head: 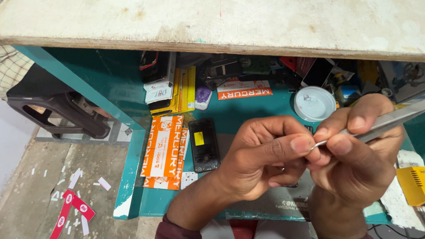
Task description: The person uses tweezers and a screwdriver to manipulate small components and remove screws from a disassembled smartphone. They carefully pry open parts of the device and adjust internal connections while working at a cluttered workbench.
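Left hand (261, 159) curled closed, thumb and forefinger pinched together on something too small to make out. Right hand (354, 155) closed around a pair of metal tweezers (380, 124), gripping them between thumb and fingers, with the shaft running up and out toward the right edge of the view. Tweezer tips touching the pinched fingertips of the left hand, right at the meeting point of both hands. Both hands held above the teal desk (248, 110), over a grey work mat (283, 201) lying near its front edge. Just left of the left hand, a dark phone (204, 145) lying flat on the desk with a small yellow sticker on its back. Left of the phone, 2 orange and white card packets (163, 150), overlapping, near the desk's left edge. Behind the hands, a round white lid (315, 103) resting flat. Further back, under a pale wooden shelf (212, 22), a clutter of boxes, phone parts and another orange packet (244, 90). At the right edge, a yellow block (412, 185) on the desk. Down left, a bare concrete floor (66, 177) scattered with white paper scraps and red strips (71, 210), and a dark plastic stool (53, 104) beside the desk.
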